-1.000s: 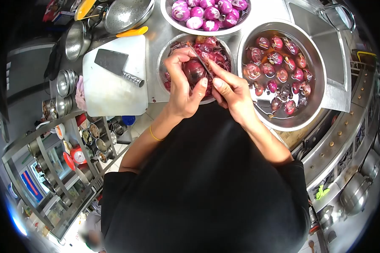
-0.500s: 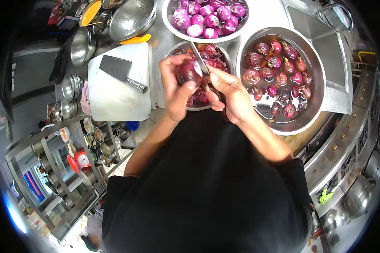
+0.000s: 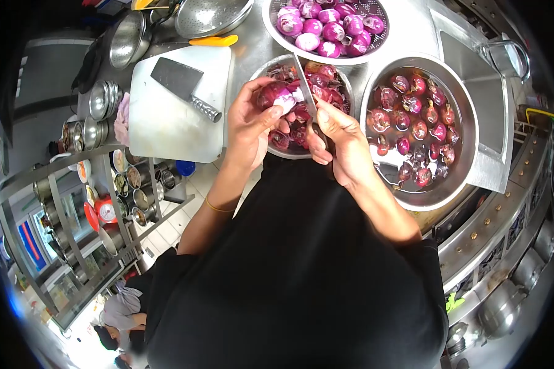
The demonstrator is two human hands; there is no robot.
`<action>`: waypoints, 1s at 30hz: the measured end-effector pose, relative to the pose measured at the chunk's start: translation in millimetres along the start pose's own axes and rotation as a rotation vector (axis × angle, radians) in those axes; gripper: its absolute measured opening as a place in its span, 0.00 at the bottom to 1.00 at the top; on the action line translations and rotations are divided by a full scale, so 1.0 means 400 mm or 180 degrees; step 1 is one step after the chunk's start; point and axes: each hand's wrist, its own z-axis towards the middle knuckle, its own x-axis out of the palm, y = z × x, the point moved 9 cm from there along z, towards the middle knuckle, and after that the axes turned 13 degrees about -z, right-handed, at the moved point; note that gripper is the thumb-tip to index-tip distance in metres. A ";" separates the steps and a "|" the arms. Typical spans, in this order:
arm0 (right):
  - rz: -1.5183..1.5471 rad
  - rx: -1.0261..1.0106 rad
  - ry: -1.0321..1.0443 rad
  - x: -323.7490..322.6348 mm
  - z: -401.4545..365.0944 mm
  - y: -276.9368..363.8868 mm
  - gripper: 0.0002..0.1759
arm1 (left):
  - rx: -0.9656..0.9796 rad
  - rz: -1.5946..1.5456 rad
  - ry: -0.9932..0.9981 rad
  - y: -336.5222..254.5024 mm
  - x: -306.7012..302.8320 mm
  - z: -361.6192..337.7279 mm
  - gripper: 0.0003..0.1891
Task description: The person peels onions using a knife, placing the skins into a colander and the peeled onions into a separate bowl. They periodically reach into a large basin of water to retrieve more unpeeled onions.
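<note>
A partly peeled red onion (image 3: 276, 95) is gripped in my left hand (image 3: 252, 126), with a pale bare patch on the side toward the blade. My right hand (image 3: 345, 138) holds a knife (image 3: 305, 86), its blade pointing up and away from me, a little apart from the onion. Under both hands stands a metal bowl (image 3: 349, 83) with onion skins (image 3: 298, 135) in it. Beyond it, a colander (image 3: 385, 43) holds several peeled red onions (image 3: 333, 31). To the right, unpeeled onions (image 3: 419, 129) sit in water in a large steel basin (image 3: 471, 135).
On the left a cleaver (image 3: 178, 77) lies on a white cutting board (image 3: 166, 132). Steel bowls (image 3: 129, 40) and a large strainer (image 3: 209, 15) stand behind it. A sink (image 3: 492, 104) is at the far right. Another person (image 3: 123, 310) is at lower left.
The onion and knife have moved slightly apart, and more pale flesh shows on the onion. The view has shifted, so the bowls and colander appear farther right.
</note>
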 end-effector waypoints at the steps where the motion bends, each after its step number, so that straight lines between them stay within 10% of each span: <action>1: 0.0196 0.0091 0.0086 0.008 -0.001 -0.002 0.20 | -0.0053 -0.0150 0.0041 0.001 0.001 -0.003 0.25; 8: 0.0905 0.0075 0.0125 -0.029 0.002 0.016 0.15 | -0.0140 -0.0757 0.0310 0.005 -0.003 -0.016 0.26; 16: -0.0661 -0.0341 -0.0030 -0.034 -0.021 0.048 0.22 | -0.0860 -0.1588 0.0405 0.045 0.015 0.006 0.26; 30: -0.0475 -0.0161 -0.0467 -0.118 0.019 -0.002 0.25 | -0.0600 -0.0631 0.0220 0.031 -0.022 0.009 0.25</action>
